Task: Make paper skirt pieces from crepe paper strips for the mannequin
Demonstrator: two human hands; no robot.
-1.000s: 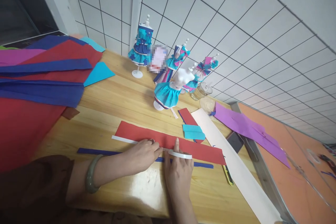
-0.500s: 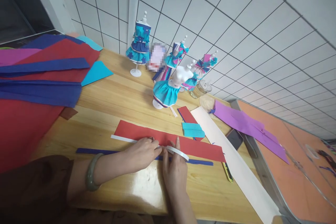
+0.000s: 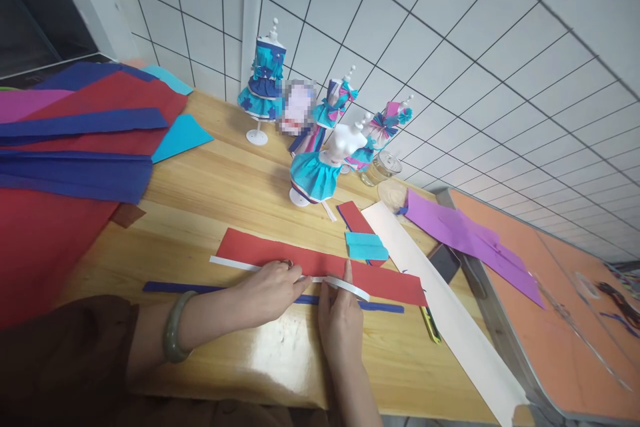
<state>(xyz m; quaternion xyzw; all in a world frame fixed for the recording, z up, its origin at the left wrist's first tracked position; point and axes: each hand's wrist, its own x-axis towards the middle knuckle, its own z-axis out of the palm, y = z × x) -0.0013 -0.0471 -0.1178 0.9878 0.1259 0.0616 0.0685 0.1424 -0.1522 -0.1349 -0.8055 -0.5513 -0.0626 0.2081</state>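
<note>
A long red strip (image 3: 285, 255), which looks like crepe paper, lies across the table in front of me. White tape (image 3: 233, 263) runs along its near edge. My left hand (image 3: 273, 290), fingers curled together, presses on the tape about midway along that edge. My right hand (image 3: 343, 320) grips a thin roll of white tape (image 3: 356, 289), with its index finger extended over the roll and the red strip. A short stretch of tape shows between the hands. Below them a narrow blue strip (image 3: 383, 307) lies on the table, partly covered by both hands.
Small dress forms (image 3: 316, 175) in paper outfits stand at the back, near a glass jar (image 3: 383, 168). Red and blue sheets (image 3: 80, 153) are heaped at left. A yellow cutter (image 3: 431, 325), long pale strip (image 3: 443, 310), dark phone (image 3: 447, 262) and purple sheet (image 3: 465, 240) lie right.
My right hand has slid right along the red strip with the tape roll, widening the gap from my left hand. The left hand stays nearly in place.
</note>
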